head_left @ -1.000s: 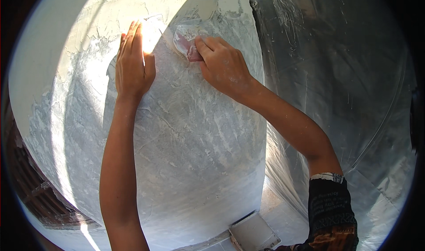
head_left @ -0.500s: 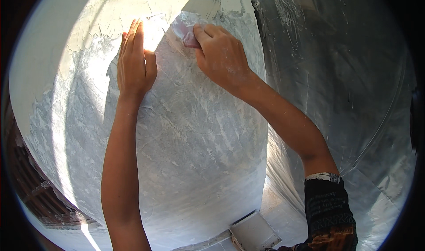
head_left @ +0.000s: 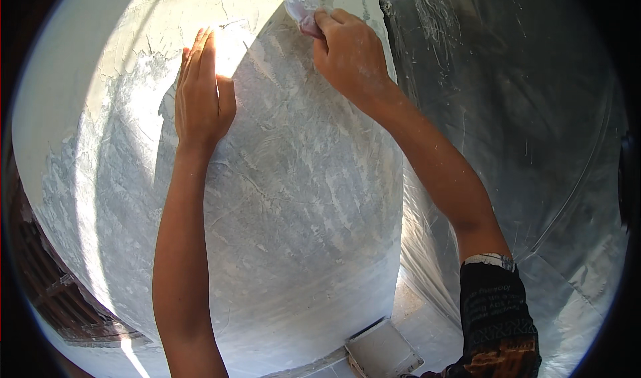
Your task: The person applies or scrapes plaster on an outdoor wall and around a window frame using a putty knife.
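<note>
A grey-white wall [head_left: 287, 198] with patchy, streaked putty fills the middle of the view. Flat against it rests my left hand [head_left: 204, 101], palm on the surface, fingers stretched upward and the thumb slightly apart. Its fingertips lie in a bright patch of sunlight. Higher up and to the right, my right hand [head_left: 357, 61] pinches a small pinkish, translucent putty scraper [head_left: 302, 8] between thumb and fingers. The scraper is smeared with whitish paste and its far edge meets the wall near the border of the sunlit area. White dust marks the back of my right hand.
Dark plastic sheeting [head_left: 501, 131] hangs right of the wall's edge, with lighter folds [head_left: 434, 271] lower down. A pale square slab or lid [head_left: 384, 351] is on the floor at the wall's foot. Dark brown slats [head_left: 53, 281] show at the lower left.
My right hand has moved up and to the right along the wall with the scraper. My left hand has stayed nearly in place.
</note>
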{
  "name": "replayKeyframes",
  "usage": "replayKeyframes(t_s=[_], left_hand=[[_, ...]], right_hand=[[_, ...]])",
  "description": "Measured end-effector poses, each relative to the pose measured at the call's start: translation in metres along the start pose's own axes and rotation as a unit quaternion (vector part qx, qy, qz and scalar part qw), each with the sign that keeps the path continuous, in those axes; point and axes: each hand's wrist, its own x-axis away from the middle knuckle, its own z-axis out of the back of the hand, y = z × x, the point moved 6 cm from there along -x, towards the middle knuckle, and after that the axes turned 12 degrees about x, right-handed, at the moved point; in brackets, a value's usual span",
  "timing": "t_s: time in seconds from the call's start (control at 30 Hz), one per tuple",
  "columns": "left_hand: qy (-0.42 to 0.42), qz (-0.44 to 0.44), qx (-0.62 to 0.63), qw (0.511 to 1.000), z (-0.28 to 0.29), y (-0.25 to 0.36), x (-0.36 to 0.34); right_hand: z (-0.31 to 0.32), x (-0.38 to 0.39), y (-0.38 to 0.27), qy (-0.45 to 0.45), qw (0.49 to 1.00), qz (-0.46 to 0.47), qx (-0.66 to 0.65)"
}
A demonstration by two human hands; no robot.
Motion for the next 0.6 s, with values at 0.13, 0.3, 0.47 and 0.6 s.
replayKeyframes(t_s=[0.13,0.3,0.47,0.6], left_hand=[[0.003,-0.007,0.004,1.000,-0.006,0.004,-0.004],[-0.003,0.008,-0.006,1.000,0.002,-0.001,0.000],[-0.005,0.007,-0.002,1.000,-0.002,0.000,0.000],[-0.010,0.005,0.003,1.000,-0.007,0.003,-0.003]], right_hand=[[-0.018,-0.028,0.040,0.039,0.996,-0.007,0.075],[-0.023,0.043,-0.016,-0.021,0.998,0.059,0.015],[-0.003,0.010,-0.002,-0.029,0.999,0.017,-0.034],[-0.018,-0.025,0.044,0.013,0.998,-0.003,0.061]])
